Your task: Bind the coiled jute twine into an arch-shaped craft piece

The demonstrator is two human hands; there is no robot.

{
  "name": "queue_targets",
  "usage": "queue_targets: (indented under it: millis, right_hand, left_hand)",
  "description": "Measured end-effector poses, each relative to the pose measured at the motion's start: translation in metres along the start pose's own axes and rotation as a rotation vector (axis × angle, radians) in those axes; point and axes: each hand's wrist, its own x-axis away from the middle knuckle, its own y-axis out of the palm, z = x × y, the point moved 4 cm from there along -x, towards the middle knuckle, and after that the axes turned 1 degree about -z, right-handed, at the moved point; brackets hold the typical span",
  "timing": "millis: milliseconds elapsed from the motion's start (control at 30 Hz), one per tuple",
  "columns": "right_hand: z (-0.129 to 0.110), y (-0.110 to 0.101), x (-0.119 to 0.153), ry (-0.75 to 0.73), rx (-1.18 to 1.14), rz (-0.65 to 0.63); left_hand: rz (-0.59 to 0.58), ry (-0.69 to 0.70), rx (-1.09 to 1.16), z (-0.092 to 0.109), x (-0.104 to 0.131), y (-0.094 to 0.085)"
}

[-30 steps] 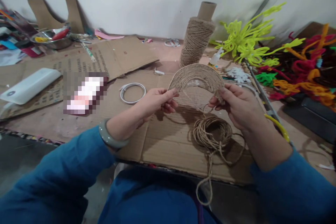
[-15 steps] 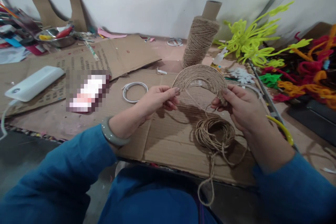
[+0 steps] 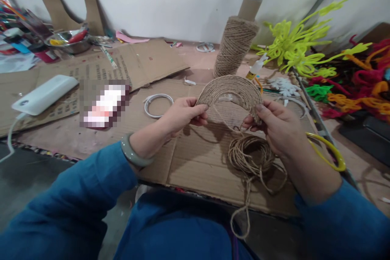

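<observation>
An arch of jute twine laid in close curved rows (image 3: 230, 86) is held up over the table, one end in each hand. My left hand (image 3: 191, 113) pinches its left end between thumb and fingers. At the right end, my right hand (image 3: 272, 124) grips it the same way, fingers curled underneath. A loose strand runs down from the arch toward a coiled bundle of twine (image 3: 251, 156) below, close to my right hand. From that bundle a loop hangs past the table's front edge. Behind the arch stands a big spool of twine (image 3: 236, 44) on a cardboard tube.
Cardboard (image 3: 195, 154) covers the table under my hands. Leftward lie a white tape ring (image 3: 158, 105), a blurred-out phone (image 3: 106, 105) and a white power bank (image 3: 45, 94). A small glue bottle (image 3: 256, 69), yellow-handled scissors (image 3: 327, 152) and yellow pipe-cleaner flowers (image 3: 295, 44) are at right.
The view has shifted slightly, so the table things sit a little further right. Both hands keep their hold on the twine arch, which is tilted slightly differently.
</observation>
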Motion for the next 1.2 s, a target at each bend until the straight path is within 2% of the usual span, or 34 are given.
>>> queue_targets:
  millis: [100, 300, 400, 533, 933, 1100, 1200]
  right_hand:
    - [0.000, 0.000, 0.000, 0.001, -0.011, 0.007]
    - [0.002, 0.000, 0.000, -0.017, -0.001, -0.003]
    - [0.002, -0.001, 0.000, -0.033, 0.022, 0.007]
    - [0.003, 0.001, 0.000, -0.047, 0.039, -0.006]
    - [0.002, 0.000, -0.001, -0.053, 0.069, -0.040]
    - [0.003, 0.006, 0.002, -0.037, 0.111, -0.156]
    - [-0.001, 0.010, 0.005, -0.068, 0.205, -0.222]
  left_hand:
    - [-0.026, -0.007, -0.015, -0.001, 0.000, 0.001]
    - [-0.003, 0.003, -0.035, -0.001, 0.000, 0.000]
    - [-0.023, -0.030, 0.001, -0.002, 0.000, 0.001]
    - [0.011, -0.081, 0.014, -0.002, 0.001, 0.001]
    - [-0.024, -0.102, 0.007, -0.008, -0.003, -0.002]
    - [-0.045, -0.041, 0.169, -0.003, -0.005, -0.003]
    - [-0.070, -0.046, 0.181, -0.003, -0.003, -0.001]
